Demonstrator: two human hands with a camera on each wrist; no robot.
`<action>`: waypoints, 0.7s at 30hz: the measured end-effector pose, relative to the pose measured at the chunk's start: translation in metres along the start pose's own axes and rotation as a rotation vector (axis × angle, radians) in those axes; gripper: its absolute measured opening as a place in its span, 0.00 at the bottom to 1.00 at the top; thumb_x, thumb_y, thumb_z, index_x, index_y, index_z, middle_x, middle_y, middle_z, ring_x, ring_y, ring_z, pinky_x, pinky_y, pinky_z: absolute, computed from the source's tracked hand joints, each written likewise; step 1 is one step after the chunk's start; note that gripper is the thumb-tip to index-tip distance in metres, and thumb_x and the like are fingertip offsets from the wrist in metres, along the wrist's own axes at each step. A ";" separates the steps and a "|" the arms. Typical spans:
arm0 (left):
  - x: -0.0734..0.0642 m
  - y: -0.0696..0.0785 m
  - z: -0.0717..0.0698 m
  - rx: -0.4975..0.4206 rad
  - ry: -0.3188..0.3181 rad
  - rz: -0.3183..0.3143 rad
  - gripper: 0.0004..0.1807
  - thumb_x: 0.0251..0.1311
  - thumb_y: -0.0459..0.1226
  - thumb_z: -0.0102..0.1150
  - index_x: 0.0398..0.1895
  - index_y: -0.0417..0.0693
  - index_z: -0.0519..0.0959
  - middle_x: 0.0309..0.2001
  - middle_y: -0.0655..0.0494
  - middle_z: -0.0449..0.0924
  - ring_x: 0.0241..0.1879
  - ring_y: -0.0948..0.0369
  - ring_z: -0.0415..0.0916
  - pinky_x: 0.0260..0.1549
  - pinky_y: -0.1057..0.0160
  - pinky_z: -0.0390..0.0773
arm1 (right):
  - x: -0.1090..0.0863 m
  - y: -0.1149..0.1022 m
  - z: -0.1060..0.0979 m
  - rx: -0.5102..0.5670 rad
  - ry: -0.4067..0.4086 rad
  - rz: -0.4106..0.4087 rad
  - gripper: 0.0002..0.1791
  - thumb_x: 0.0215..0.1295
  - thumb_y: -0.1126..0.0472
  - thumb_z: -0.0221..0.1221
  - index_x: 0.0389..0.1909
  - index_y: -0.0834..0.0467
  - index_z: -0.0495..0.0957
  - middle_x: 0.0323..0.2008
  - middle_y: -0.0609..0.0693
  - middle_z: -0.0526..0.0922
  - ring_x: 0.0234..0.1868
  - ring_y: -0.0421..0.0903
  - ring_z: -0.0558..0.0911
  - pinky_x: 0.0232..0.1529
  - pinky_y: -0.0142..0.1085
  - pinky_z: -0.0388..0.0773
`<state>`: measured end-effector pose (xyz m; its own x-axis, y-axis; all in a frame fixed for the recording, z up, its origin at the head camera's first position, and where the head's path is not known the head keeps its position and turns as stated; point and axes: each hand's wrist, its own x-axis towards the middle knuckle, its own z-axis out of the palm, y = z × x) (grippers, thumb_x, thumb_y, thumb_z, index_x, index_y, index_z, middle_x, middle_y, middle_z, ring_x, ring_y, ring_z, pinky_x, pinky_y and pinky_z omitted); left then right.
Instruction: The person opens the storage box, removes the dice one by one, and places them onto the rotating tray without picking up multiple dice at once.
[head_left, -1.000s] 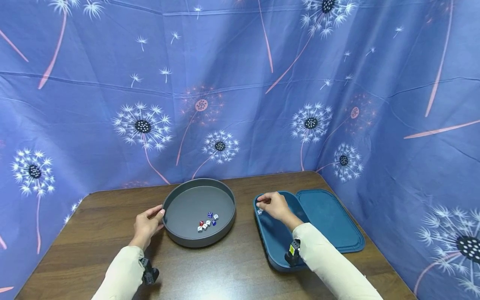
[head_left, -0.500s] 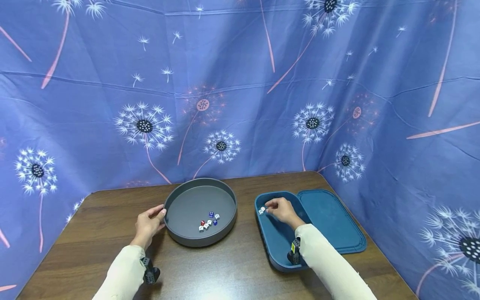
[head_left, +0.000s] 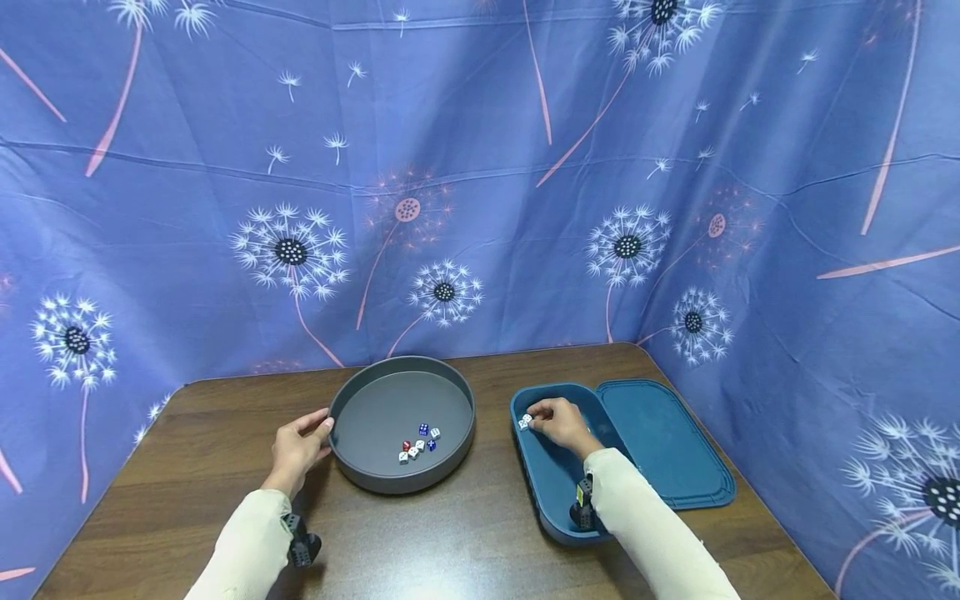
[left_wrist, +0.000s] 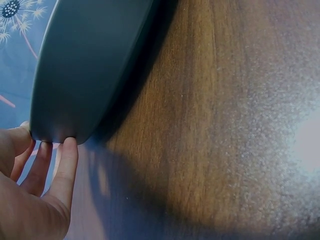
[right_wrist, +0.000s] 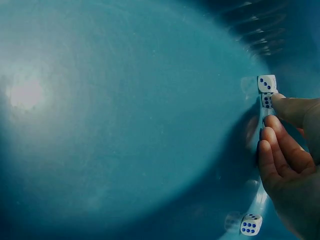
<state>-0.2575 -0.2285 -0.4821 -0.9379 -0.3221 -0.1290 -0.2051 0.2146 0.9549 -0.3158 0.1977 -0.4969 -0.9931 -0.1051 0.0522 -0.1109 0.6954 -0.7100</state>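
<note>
My left hand (head_left: 303, 442) holds the left rim of a round grey tray (head_left: 442, 471), thumb on top and fingers against the outer wall (left_wrist: 85, 65). Several dice (head_left: 418, 442), white, blue and red, lie in the tray. My right hand (head_left: 542, 423) reaches into an open teal box (head_left: 549, 487). In the right wrist view its fingers are curled and the index fingertip (right_wrist: 280, 105) sits on a white die (right_wrist: 266, 101), which lies against a second white die (right_wrist: 266, 83). The thumb is hidden. A third white die (right_wrist: 250, 224) lies nearer the wrist.
The teal lid (head_left: 660, 442) lies flat to the right of the box. Everything stands on a brown wooden table (head_left: 450, 542). A blue dandelion-print curtain (head_left: 480, 208) closes in the back and right sides. A black camera (head_left: 302, 550) is strapped under each wrist.
My right hand has dropped from the box's far left rim and drawn slightly back to the right, down onto the dice in the box. The left hand has stayed on the tray.
</note>
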 end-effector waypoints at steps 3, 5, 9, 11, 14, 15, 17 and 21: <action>0.001 0.000 0.000 -0.001 0.005 0.005 0.22 0.69 0.36 0.53 0.62 0.36 0.71 0.60 0.33 0.69 0.42 0.59 0.78 0.40 0.64 0.85 | 0.000 -0.001 0.000 0.014 -0.012 0.014 0.08 0.57 0.67 0.65 0.39 0.59 0.84 0.27 0.45 0.80 0.31 0.42 0.75 0.30 0.32 0.74; 0.002 0.000 0.001 -0.003 0.009 0.009 0.21 0.68 0.36 0.53 0.62 0.35 0.71 0.59 0.33 0.70 0.41 0.60 0.78 0.39 0.64 0.85 | 0.000 -0.003 0.000 0.006 -0.013 0.005 0.09 0.57 0.67 0.66 0.39 0.59 0.84 0.27 0.46 0.80 0.30 0.42 0.75 0.29 0.32 0.74; 0.003 0.000 0.001 -0.009 0.013 0.010 0.21 0.68 0.36 0.54 0.61 0.35 0.72 0.59 0.33 0.70 0.39 0.61 0.78 0.38 0.65 0.86 | 0.000 -0.003 0.000 -0.019 -0.008 -0.011 0.09 0.57 0.68 0.65 0.40 0.60 0.84 0.27 0.46 0.80 0.30 0.42 0.75 0.29 0.32 0.74; 0.003 0.000 0.001 -0.009 0.012 0.005 0.21 0.68 0.36 0.54 0.61 0.35 0.72 0.59 0.33 0.70 0.39 0.61 0.78 0.38 0.65 0.86 | 0.000 -0.003 0.001 -0.038 -0.005 -0.021 0.09 0.57 0.68 0.65 0.40 0.59 0.84 0.27 0.46 0.80 0.30 0.42 0.75 0.28 0.32 0.74; 0.003 0.000 0.000 -0.009 0.006 0.000 0.22 0.68 0.37 0.54 0.61 0.35 0.72 0.59 0.33 0.70 0.40 0.60 0.79 0.38 0.64 0.86 | 0.001 -0.003 0.002 -0.055 0.000 -0.026 0.09 0.57 0.67 0.65 0.40 0.58 0.84 0.26 0.45 0.79 0.30 0.42 0.75 0.28 0.33 0.73; 0.003 0.000 0.000 -0.008 0.004 -0.002 0.22 0.68 0.37 0.54 0.62 0.35 0.71 0.59 0.33 0.69 0.41 0.59 0.79 0.38 0.64 0.86 | 0.001 -0.003 0.002 -0.058 0.001 -0.025 0.08 0.57 0.67 0.65 0.39 0.58 0.84 0.26 0.45 0.79 0.29 0.42 0.75 0.28 0.33 0.73; 0.003 0.000 0.000 -0.005 0.002 -0.005 0.22 0.68 0.38 0.54 0.62 0.35 0.71 0.60 0.32 0.69 0.41 0.59 0.79 0.38 0.65 0.86 | 0.002 -0.002 0.003 -0.068 0.005 -0.029 0.07 0.58 0.67 0.65 0.37 0.57 0.84 0.26 0.45 0.79 0.29 0.42 0.74 0.29 0.33 0.73; 0.002 -0.001 0.000 0.001 -0.003 -0.010 0.22 0.68 0.37 0.53 0.62 0.35 0.71 0.61 0.32 0.69 0.42 0.59 0.79 0.37 0.66 0.86 | 0.002 -0.001 0.005 -0.082 0.018 -0.042 0.04 0.57 0.67 0.65 0.33 0.57 0.84 0.24 0.44 0.78 0.28 0.41 0.74 0.28 0.32 0.72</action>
<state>-0.2594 -0.2298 -0.4831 -0.9365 -0.3218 -0.1393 -0.2149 0.2126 0.9532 -0.3177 0.1932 -0.4998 -0.9879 -0.1235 0.0939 -0.1548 0.7465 -0.6472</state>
